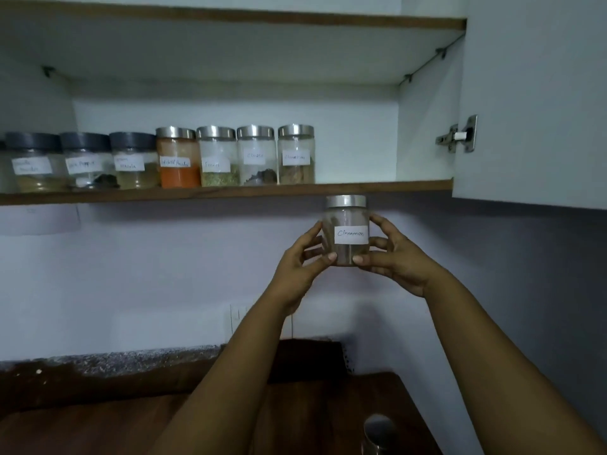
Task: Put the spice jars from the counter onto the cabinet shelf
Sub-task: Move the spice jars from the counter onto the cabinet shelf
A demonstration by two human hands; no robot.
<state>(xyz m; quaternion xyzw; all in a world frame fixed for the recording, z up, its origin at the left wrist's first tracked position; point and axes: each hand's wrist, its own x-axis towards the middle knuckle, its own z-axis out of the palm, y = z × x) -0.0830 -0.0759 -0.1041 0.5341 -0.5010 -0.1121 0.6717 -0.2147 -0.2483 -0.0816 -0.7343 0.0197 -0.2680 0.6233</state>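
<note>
A clear cinnamon jar (346, 224) with a silver lid and a white handwritten label is held up in the air just below the front edge of the cabinet shelf (377, 187). My left hand (300, 261) grips its left side and my right hand (392, 254) its right side, thumbs near the jar's base. On the shelf stands a row of several spice jars: three with dark lids (85, 159) at the left, then silver-lidded ones (256, 154), the last jar (295, 154) ending left of where I hold the cinnamon jar.
The shelf is bare to the right of the row, up to the cabinet side wall. The open cabinet door (532, 100) with its hinge (458, 134) hangs at the right. Below lies a dark wooden counter (98, 418) with another silver-lidded jar (379, 431) near the bottom edge.
</note>
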